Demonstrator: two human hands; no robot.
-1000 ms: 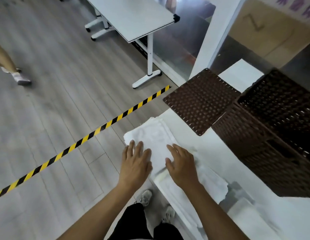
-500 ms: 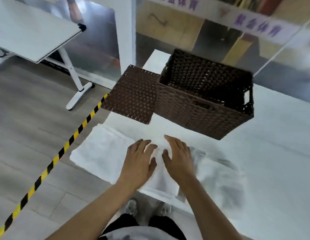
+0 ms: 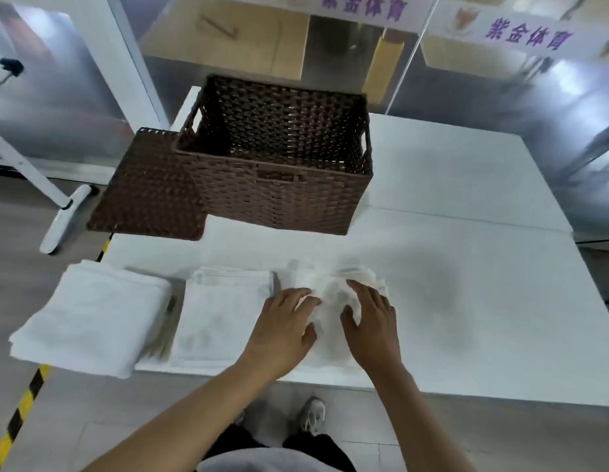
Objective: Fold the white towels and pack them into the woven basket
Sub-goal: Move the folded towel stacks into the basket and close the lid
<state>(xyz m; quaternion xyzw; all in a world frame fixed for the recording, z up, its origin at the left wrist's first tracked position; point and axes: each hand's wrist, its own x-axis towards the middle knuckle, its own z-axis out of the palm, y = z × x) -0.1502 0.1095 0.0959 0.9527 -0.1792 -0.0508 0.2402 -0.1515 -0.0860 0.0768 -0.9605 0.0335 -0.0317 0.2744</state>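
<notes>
Three white towels lie in a row along the near edge of the white table (image 3: 466,294). The left towel (image 3: 88,315) is folded and overhangs the table's left corner. The middle towel (image 3: 221,315) lies folded flat. The right towel (image 3: 333,294) is rumpled, and both hands are on it. My left hand (image 3: 282,325) rests on its left part with the fingers laid forward. My right hand (image 3: 371,318) presses its right part, fingers slightly bent. The brown woven basket (image 3: 279,195) stands empty behind the towels.
The basket's flat woven lid (image 3: 146,192) lies left of the basket, partly over the table edge. Glass partitions with purple signs stand behind the table. Yellow-black floor tape (image 3: 20,407) runs at the lower left, and another table's white leg (image 3: 58,212) stands at the left.
The view has swung right, from the floor and table corner to face the table. Both hands have shifted from the left towel across to the rumpled right one.
</notes>
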